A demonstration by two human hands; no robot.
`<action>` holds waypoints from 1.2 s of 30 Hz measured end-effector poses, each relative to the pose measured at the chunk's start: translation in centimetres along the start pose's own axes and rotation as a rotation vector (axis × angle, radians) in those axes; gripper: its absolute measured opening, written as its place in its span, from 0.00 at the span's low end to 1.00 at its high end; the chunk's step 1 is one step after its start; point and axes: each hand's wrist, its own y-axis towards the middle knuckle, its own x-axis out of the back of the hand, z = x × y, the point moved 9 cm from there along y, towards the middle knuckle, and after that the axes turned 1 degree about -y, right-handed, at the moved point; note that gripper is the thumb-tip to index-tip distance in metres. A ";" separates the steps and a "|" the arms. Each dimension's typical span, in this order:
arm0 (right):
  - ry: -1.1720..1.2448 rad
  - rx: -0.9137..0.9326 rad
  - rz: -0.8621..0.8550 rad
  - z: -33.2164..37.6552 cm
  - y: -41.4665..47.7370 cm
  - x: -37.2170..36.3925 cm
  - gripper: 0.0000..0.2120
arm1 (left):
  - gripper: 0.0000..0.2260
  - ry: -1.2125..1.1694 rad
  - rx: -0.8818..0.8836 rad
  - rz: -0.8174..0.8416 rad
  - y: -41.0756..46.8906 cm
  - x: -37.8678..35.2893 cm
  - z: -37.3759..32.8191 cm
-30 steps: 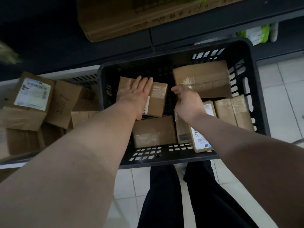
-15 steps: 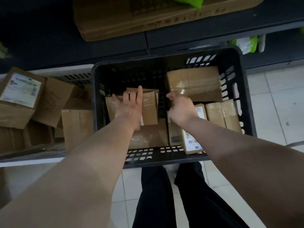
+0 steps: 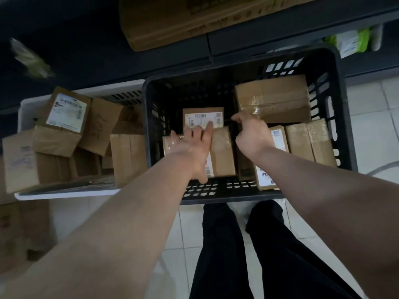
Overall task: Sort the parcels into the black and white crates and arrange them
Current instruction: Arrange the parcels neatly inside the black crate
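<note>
The black crate [image 3: 233, 193] in front of me holds several brown cardboard parcels. A small parcel with a white barcode label [image 3: 203, 117] stands upright near the crate's middle. The straight fingers of my left hand [image 3: 194, 145] touch its label, with the palm over a plain brown parcel [image 3: 223, 154]. Just right of that labelled parcel hovers my right hand [image 3: 252, 134]. Its fingers are loosely curled and grip nothing I can see. A large taped parcel [image 3: 272, 98] lies at the back right. The white crate [image 3: 64, 193] to the left is piled with parcels [image 3: 67, 111].
More upright parcels [image 3: 311, 141] line the black crate's right side, and a labelled one [image 3: 265, 175] leans at the front wall. A dark shelf with a big cardboard box [image 3: 172, 20] runs behind both crates. My legs stand on white floor tiles [image 3: 371, 117].
The small parcel under my left hand has been tipped from lying flat to standing with its label facing me. My right hand has come off its edge.
</note>
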 end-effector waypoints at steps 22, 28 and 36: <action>-0.423 0.088 0.336 1.9 4.2 -7.5 0.18 | 0.29 -0.353 0.030 -0.065 9.8 -2.3 5.4; -0.321 -0.078 0.325 0.3 7.1 -8.4 0.19 | 0.44 -0.133 -0.063 -0.035 15.1 -2.8 4.5; -0.174 -0.251 0.242 -1.1 9.5 -7.4 0.15 | 0.65 0.065 -0.133 0.023 17.3 -3.3 4.8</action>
